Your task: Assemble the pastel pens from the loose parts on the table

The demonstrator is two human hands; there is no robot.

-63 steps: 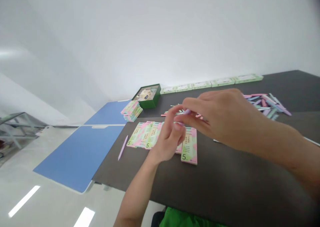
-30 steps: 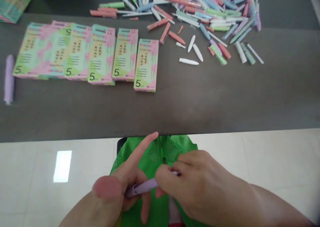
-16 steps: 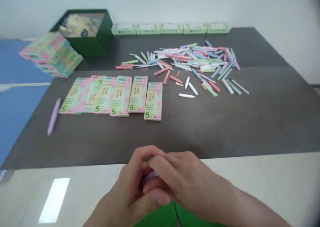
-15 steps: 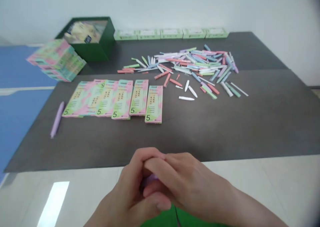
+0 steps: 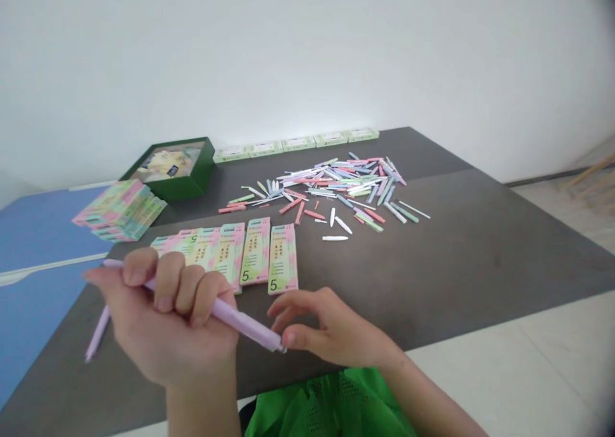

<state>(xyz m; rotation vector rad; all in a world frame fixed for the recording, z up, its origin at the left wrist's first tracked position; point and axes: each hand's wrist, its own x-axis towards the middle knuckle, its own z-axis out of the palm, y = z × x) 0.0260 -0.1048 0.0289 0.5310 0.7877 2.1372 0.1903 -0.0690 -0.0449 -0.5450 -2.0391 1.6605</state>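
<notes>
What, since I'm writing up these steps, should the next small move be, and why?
Probably lay the lilac pen down beside the other lilac pen on the dark table. It looks whole, gripped in the left hand, and the right hand has its fingers at the pen's tip, while the other pen lies left of the row of boxes.

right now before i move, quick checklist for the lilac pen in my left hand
left hand wrapped around the lilac pen: ok
right hand at the pen's lower end: cannot tell whether it touches
nearest box marked 5 apart from the right hand: ok
loose pen parts away from both hands: ok
second lilac pen on the dark tabletop, upper end hidden behind the left hand: cannot tell whether they touch
</notes>
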